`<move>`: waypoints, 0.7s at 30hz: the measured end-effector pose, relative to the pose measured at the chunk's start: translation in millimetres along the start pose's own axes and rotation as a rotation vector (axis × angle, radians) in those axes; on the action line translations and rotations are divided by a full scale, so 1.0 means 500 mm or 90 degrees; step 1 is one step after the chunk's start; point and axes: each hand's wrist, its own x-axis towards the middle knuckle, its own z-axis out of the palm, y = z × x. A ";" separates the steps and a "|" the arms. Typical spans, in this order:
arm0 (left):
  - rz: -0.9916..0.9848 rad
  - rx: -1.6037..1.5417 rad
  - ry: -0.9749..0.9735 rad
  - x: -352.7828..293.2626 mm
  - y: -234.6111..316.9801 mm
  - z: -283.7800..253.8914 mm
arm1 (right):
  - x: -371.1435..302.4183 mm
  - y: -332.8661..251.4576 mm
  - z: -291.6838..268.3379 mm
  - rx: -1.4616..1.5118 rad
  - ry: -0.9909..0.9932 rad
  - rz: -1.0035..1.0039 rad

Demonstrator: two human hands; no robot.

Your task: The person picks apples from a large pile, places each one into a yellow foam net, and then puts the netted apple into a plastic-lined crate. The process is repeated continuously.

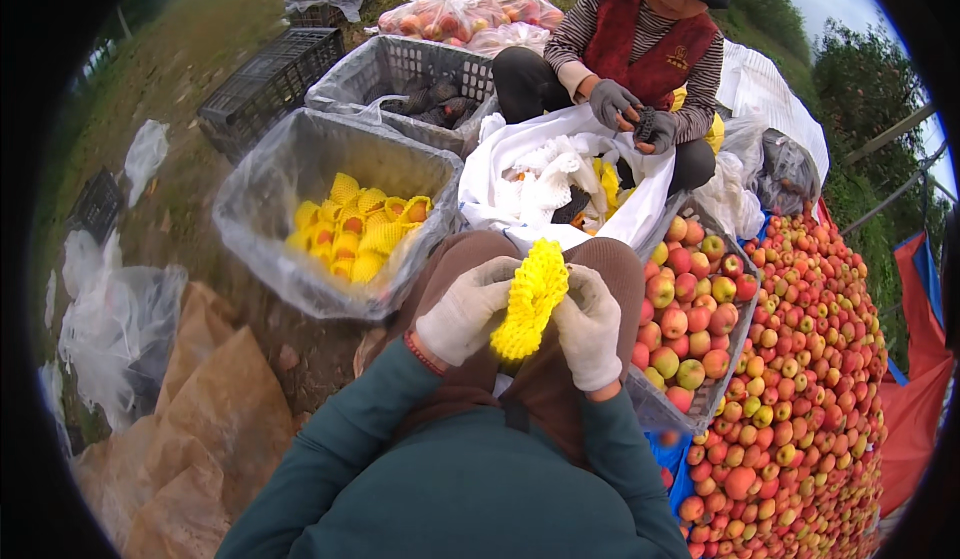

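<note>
Left grip (462, 311) and right grip (590, 334), both in whitish knit gloves, are clamped on a yellow foam net sleeve (532, 301), one at each side of it. The sleeve is held between them, upright and slightly tilted, above the wearer's brown ribbed trousers (625, 279); whether it has an apple inside, I cannot tell.

Just beyond the left knee stands a plastic-lined crate (262, 194) with apples in yellow foam nets (350, 229) grouped inside. Behind it, a grey crate (350, 77) holds dark net-wrapped pieces (435, 104). Straight ahead of the knees, an open white sack (485, 199) contains white and yellow netting. Against the right leg sits another crate (655, 409) filled with bare red and yellow-green apples (690, 309), and a broad apple heap (800, 379) spreads on its far side.

Across the sack, a co-worker (650, 44) in a dark red vest and grey gloves holds a black foam net (645, 124) in both hands. Crumpled brown sheeting (215, 409) lies on the ground at the left.
</note>
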 end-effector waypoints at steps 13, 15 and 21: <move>0.125 0.002 0.165 -0.023 -0.009 -0.019 | 0.009 0.009 -0.031 -0.033 0.059 0.044; 0.177 0.221 0.250 -0.041 -0.006 -0.016 | 0.009 0.012 -0.034 -0.060 0.059 0.022; 0.235 0.470 0.228 -0.036 -0.042 -0.021 | -0.001 0.014 -0.012 -0.079 0.010 -0.008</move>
